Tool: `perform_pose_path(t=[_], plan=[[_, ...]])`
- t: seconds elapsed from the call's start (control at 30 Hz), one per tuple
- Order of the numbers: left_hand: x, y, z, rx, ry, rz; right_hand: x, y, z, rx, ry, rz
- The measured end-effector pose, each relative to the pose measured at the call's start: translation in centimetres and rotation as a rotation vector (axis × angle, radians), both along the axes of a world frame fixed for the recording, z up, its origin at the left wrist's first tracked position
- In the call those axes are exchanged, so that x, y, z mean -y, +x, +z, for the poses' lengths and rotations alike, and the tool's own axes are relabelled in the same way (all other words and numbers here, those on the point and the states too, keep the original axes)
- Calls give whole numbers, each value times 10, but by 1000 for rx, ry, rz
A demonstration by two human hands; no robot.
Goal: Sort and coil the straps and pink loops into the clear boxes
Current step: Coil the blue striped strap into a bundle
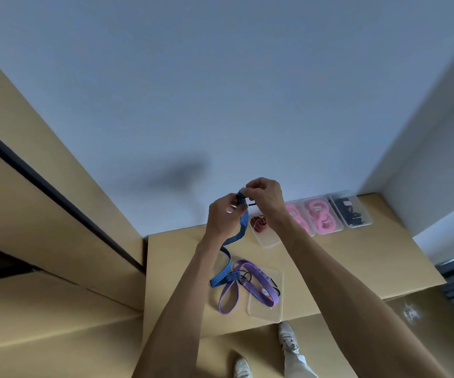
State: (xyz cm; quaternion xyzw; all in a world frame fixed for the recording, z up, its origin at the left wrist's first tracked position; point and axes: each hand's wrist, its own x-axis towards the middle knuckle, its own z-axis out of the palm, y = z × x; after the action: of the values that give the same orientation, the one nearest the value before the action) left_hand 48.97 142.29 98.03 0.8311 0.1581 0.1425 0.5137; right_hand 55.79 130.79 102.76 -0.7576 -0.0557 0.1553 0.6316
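Two pale shoes point(285, 336) are seen on the floor at the bottom, below a cardboard surface point(343, 268). Nearest on it, one purple strap point(250, 282) is draped partly over a flat clear lid point(275, 309). One blue striped strap point(236, 236) is raised above it, its lower end trailing onto the cardboard beside the purple one, its upper end wound into a small coil between the two hands. The left hand point(223, 216) is curled around the strap just below the coil; the right hand point(264, 195) is pinching the coil from above. Farther back, four clear boxes are lined up along the wall: one box point(266, 238) with a red coil point(258, 222), two boxes of pink loops point(322, 214), and one box point(354, 208) of black items. Small labels are seen on the contents, their writing unreadable.
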Motion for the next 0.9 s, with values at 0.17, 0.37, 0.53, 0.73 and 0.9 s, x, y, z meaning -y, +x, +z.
perform_pose_path(t=[0.17,0.37,0.53,0.73,0.9], plan=[[-13,0,39,-170,-513,-169,2,-3,12,33,67,-13],[-21,7,68,-134,-536,-178,4,5,35,52,122,41],[-21,19,96,-89,-511,-158,11,25,53,61,156,90],[-7,39,120,61,-594,-34,13,38,52,-279,585,102],[-6,48,119,137,-469,276,18,35,37,-351,337,491]])
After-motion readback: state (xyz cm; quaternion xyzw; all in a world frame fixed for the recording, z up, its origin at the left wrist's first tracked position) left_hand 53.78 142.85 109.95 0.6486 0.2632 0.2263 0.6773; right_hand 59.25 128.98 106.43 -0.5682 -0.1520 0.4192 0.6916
